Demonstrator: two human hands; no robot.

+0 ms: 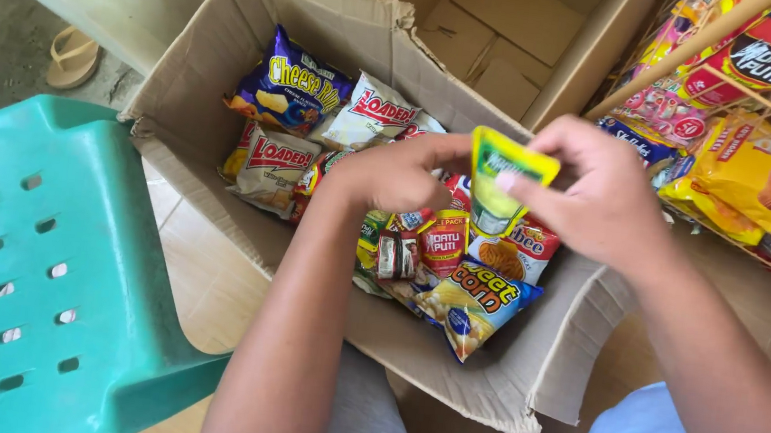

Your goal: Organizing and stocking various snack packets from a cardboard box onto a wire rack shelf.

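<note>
Both my hands hold a small green and yellow snack packet (499, 186) upright over an open cardboard box (199, 82). My left hand (390, 174) pinches its left edge and my right hand (597, 201) grips its top right corner. Below the packet the box holds several snack bags: a blue bag (293, 83), white and red bags (271, 168), a blue and yellow corn snack bag (474, 302) and small red packets (445, 242).
A green plastic chair seat (27, 265) with slots stands at the left. A second, empty cardboard box (519, 40) sits behind. A wire rack with hanging yellow and red snack packs (754, 160) is at the right. A sandal (73, 55) lies on the floor.
</note>
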